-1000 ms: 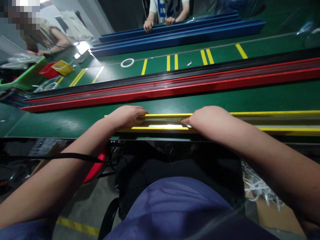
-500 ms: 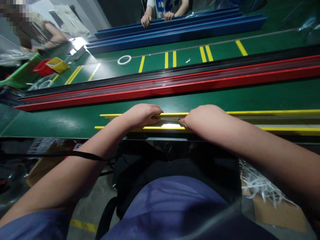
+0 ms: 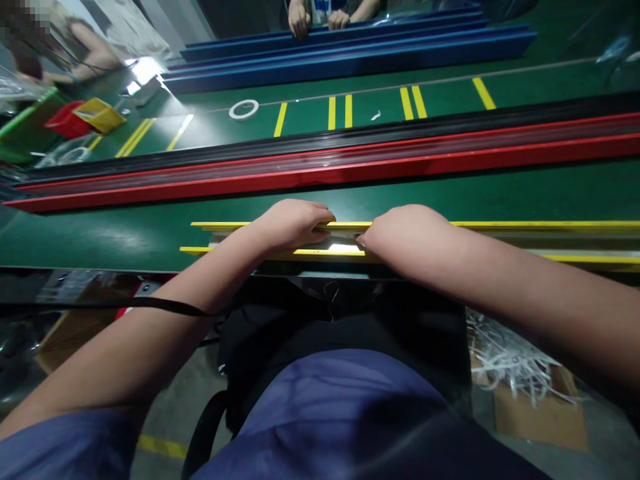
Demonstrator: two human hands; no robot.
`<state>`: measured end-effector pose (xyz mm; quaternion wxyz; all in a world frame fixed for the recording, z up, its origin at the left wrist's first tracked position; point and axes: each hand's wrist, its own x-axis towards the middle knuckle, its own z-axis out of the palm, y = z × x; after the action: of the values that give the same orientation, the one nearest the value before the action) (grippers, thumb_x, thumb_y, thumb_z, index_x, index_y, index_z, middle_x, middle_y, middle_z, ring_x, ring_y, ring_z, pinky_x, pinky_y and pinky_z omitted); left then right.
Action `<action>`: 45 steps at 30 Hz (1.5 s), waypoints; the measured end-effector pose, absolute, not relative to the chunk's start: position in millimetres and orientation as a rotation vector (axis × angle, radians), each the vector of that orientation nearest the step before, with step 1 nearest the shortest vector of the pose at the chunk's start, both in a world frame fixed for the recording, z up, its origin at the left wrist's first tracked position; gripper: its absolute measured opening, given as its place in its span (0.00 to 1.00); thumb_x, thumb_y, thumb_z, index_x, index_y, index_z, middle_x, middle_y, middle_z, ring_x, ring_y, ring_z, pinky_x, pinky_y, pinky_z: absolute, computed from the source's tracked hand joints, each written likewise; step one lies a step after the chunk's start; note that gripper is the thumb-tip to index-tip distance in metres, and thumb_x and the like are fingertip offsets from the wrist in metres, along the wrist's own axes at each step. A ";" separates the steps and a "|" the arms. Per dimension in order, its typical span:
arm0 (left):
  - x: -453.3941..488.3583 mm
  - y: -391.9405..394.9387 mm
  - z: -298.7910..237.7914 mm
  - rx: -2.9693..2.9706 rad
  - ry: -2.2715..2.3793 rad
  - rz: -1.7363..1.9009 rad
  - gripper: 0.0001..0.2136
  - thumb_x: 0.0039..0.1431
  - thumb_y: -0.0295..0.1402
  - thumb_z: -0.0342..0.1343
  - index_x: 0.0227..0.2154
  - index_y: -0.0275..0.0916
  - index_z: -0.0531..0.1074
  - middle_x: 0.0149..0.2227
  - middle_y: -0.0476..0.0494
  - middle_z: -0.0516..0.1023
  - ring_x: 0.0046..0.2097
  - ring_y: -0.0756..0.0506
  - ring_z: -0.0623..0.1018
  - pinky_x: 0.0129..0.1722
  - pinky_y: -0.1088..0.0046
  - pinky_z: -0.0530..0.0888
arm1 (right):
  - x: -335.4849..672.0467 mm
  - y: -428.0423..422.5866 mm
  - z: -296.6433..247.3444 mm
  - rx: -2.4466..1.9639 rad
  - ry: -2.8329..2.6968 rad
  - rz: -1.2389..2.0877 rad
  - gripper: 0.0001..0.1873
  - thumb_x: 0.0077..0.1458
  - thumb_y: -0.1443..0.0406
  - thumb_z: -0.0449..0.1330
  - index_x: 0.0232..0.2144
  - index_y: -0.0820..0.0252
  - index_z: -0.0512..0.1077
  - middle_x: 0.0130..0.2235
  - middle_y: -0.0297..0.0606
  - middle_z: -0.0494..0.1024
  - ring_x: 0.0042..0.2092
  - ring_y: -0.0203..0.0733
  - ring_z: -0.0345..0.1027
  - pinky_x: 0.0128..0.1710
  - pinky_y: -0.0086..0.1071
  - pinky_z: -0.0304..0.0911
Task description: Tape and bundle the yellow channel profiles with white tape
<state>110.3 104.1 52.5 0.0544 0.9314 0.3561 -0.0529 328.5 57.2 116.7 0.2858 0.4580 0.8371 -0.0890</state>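
A long yellow profile (image 3: 525,240) lies lengthwise on the green conveyor belt (image 3: 100,237), with a grey, shiny inner face between its two yellow edges. My left hand (image 3: 293,225) curls over the profile near its left end, and my right hand (image 3: 403,233) rests across it a little further right. A narrow gap separates the two hands. Both sets of fingers wrap over the profile, and the fingertips of my right hand reach its near side.
Beyond the hands lie a long red-and-black profile (image 3: 320,177) and blue profiles (image 3: 350,57). A co-worker's hands (image 3: 320,17) rest on the blue ones. A white tape ring (image 3: 244,109) lies on the belt. Red and yellow bins (image 3: 83,117) stand far left. White plastic strips (image 3: 510,360) lie lower right.
My left hand has slid right along the yellow profile, narrowing the gap to my right hand. The profile's left end now sits further left in view, and the whole scene has shifted slightly upward.
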 end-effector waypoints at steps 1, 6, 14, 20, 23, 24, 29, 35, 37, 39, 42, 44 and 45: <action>113.0 103.3 53.7 2.826 1.090 -0.166 0.11 0.67 0.39 0.57 0.46 0.42 0.80 0.47 0.44 0.83 0.43 0.43 0.81 0.34 0.69 0.64 | 328.3 56.7 118.1 1.219 2.233 -0.233 0.16 0.66 0.65 0.59 0.50 0.57 0.83 0.44 0.53 0.83 0.46 0.57 0.80 0.46 0.46 0.74; 124.9 101.8 52.8 2.827 1.117 -0.164 0.09 0.65 0.38 0.58 0.43 0.42 0.80 0.44 0.44 0.83 0.42 0.43 0.81 0.33 0.68 0.63 | 324.1 52.3 127.4 1.166 2.204 -0.197 0.14 0.63 0.68 0.61 0.48 0.59 0.83 0.42 0.53 0.83 0.45 0.56 0.80 0.46 0.45 0.73; 127.6 101.8 51.9 2.850 1.099 -0.156 0.07 0.66 0.38 0.57 0.37 0.42 0.77 0.42 0.43 0.83 0.41 0.42 0.80 0.31 0.66 0.61 | 337.8 56.9 115.9 1.097 2.256 -0.110 0.17 0.66 0.65 0.58 0.52 0.54 0.82 0.40 0.50 0.82 0.41 0.52 0.78 0.44 0.42 0.70; 126.7 101.4 55.6 2.840 1.064 -0.143 0.07 0.67 0.37 0.57 0.37 0.42 0.77 0.41 0.43 0.82 0.39 0.44 0.80 0.32 0.67 0.63 | 379.3 53.6 108.7 1.120 2.291 -0.011 0.35 0.65 0.63 0.59 0.72 0.40 0.64 0.42 0.43 0.83 0.38 0.47 0.76 0.40 0.36 0.64; 117.6 104.8 50.8 2.852 1.012 -0.109 0.08 0.68 0.38 0.56 0.37 0.42 0.76 0.41 0.43 0.82 0.39 0.44 0.80 0.32 0.68 0.63 | 402.9 46.6 108.8 1.090 2.345 0.027 0.38 0.66 0.68 0.54 0.75 0.37 0.58 0.48 0.41 0.82 0.36 0.41 0.74 0.37 0.32 0.59; 112.2 106.2 49.3 2.854 0.996 -0.099 0.08 0.68 0.39 0.55 0.37 0.42 0.76 0.41 0.43 0.82 0.39 0.44 0.80 0.32 0.69 0.63 | 410.4 43.7 109.3 1.068 2.382 0.029 0.39 0.66 0.69 0.53 0.75 0.36 0.57 0.49 0.40 0.82 0.35 0.39 0.73 0.36 0.32 0.57; 65.5 111.1 45.5 2.818 1.060 -0.184 0.14 0.70 0.43 0.52 0.34 0.41 0.75 0.39 0.43 0.81 0.36 0.44 0.78 0.33 0.70 0.64 | 438.1 29.7 110.9 0.968 2.528 0.010 0.44 0.63 0.75 0.51 0.76 0.38 0.55 0.49 0.36 0.80 0.33 0.33 0.69 0.34 0.30 0.53; -31.4 110.6 38.0 2.711 1.143 -0.241 0.19 0.72 0.49 0.48 0.36 0.40 0.74 0.39 0.41 0.79 0.39 0.43 0.77 0.38 0.70 0.68 | 449.1 29.0 105.9 0.891 2.562 0.130 0.46 0.61 0.77 0.50 0.76 0.38 0.54 0.49 0.36 0.79 0.31 0.32 0.66 0.31 0.31 0.52; -63.3 108.2 35.3 2.687 1.184 -0.265 0.20 0.71 0.51 0.47 0.35 0.41 0.74 0.37 0.41 0.77 0.38 0.43 0.77 0.38 0.69 0.68 | 449.0 31.6 104.0 0.836 2.600 0.142 0.47 0.61 0.77 0.50 0.77 0.38 0.52 0.48 0.36 0.79 0.31 0.33 0.67 0.32 0.30 0.53; -87.1 104.7 33.8 2.675 1.233 -0.281 0.21 0.71 0.53 0.47 0.33 0.42 0.73 0.35 0.42 0.76 0.37 0.43 0.76 0.37 0.69 0.67 | 446.2 33.6 103.1 0.784 2.639 0.136 0.48 0.61 0.77 0.49 0.77 0.37 0.49 0.47 0.35 0.79 0.31 0.33 0.66 0.32 0.29 0.53; -103.2 99.1 33.8 2.674 1.295 -0.259 0.21 0.69 0.54 0.49 0.33 0.42 0.74 0.34 0.42 0.76 0.35 0.43 0.76 0.35 0.68 0.66 | 437.2 34.0 104.9 0.761 2.651 0.084 0.46 0.63 0.76 0.51 0.77 0.37 0.51 0.45 0.35 0.79 0.30 0.33 0.66 0.32 0.28 0.55; -103.4 96.9 34.6 2.662 1.320 -0.233 0.20 0.69 0.53 0.50 0.34 0.42 0.75 0.35 0.42 0.77 0.35 0.43 0.76 0.35 0.68 0.65 | 429.0 32.3 108.0 0.810 2.610 0.052 0.43 0.63 0.75 0.52 0.75 0.37 0.56 0.46 0.37 0.80 0.30 0.34 0.67 0.32 0.29 0.56; -102.1 96.4 35.0 2.648 1.331 -0.219 0.20 0.68 0.53 0.50 0.34 0.42 0.76 0.35 0.42 0.77 0.35 0.43 0.76 0.35 0.68 0.65 | 424.7 31.0 109.8 0.850 2.577 0.040 0.42 0.63 0.74 0.54 0.75 0.37 0.57 0.46 0.38 0.80 0.29 0.35 0.68 0.32 0.30 0.57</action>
<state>-102.1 96.4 35.0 0.0850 0.8878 0.4463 -0.0736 424.7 31.0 109.8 0.2122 0.3062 0.9279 0.0145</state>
